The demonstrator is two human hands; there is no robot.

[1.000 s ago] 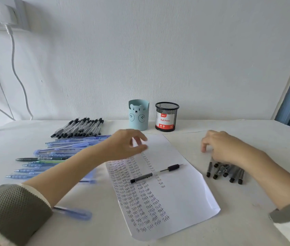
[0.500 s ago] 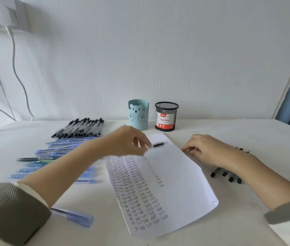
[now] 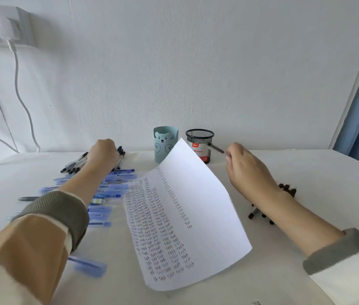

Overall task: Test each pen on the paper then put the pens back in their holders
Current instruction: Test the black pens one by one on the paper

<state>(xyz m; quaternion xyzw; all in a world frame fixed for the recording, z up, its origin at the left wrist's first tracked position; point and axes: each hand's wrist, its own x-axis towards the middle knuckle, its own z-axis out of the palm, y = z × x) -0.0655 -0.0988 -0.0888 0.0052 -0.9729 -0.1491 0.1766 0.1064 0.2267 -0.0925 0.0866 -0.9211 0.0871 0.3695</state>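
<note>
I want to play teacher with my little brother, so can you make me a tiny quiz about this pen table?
1. True or false: the right hand holds a pen close to the mesh holder.
2. What lies under the left hand? A black pens, B blue pens, C scissors.
3. Fill in: the paper is covered with the word ____.

Key: 1 true; 2 A; 3 Test.
</note>
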